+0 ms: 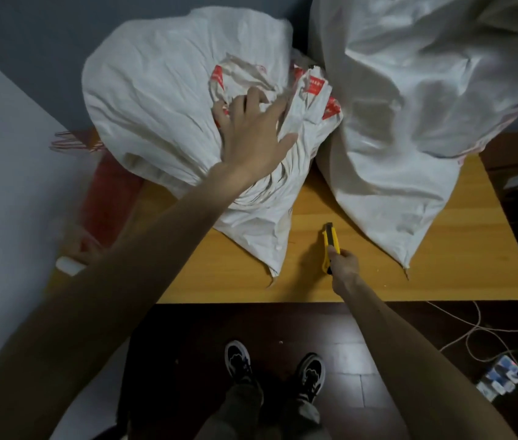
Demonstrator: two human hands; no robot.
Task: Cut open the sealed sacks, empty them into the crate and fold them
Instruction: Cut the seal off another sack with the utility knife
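Two bulging white woven sacks stand on a wooden table (pixel 460 274). The left sack (pixel 156 100) has a bunched neck with red printed patches. My left hand (pixel 251 134) lies on that neck, fingers spread and partly curled into the gathered fabric. The right sack (pixel 410 106) leans beside it, reaching past the top edge of the view. Near the table's front edge my right hand (pixel 343 265) grips a yellow utility knife (pixel 330 242), its tip pointing away from me, between the two sacks. No crate is visible.
A red mesh bag (pixel 108 198) lies at the table's left end beside a pale wall. A white roll (pixel 70 265) sits near the left corner. On the dark floor are my shoes (pixel 273 366), loose cord and a power strip (pixel 499 377) at right.
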